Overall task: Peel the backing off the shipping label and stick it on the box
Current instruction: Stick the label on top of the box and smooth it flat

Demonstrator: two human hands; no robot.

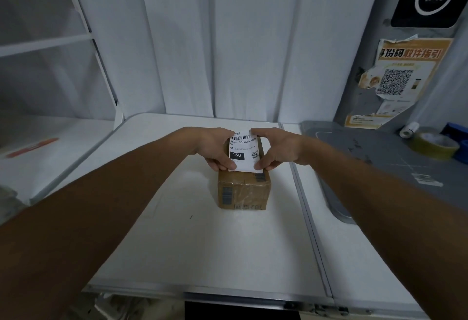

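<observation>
The left hand (217, 149) and right hand (274, 149) each pinch a side edge of the white shipping label (243, 152), holding it printed side up over the top of the cardboard box (244, 189). Whether the label touches the box cannot be told. The box stands on the white bench (202, 243); a tape roll (431, 143) lies well right of the box.

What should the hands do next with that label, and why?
Probably lower the label flat and press it down. Both hands, left and right, hold it by its edges over the top of the box, printed side up; its near edge overhangs slightly, so nudging it back first may help.
</observation>
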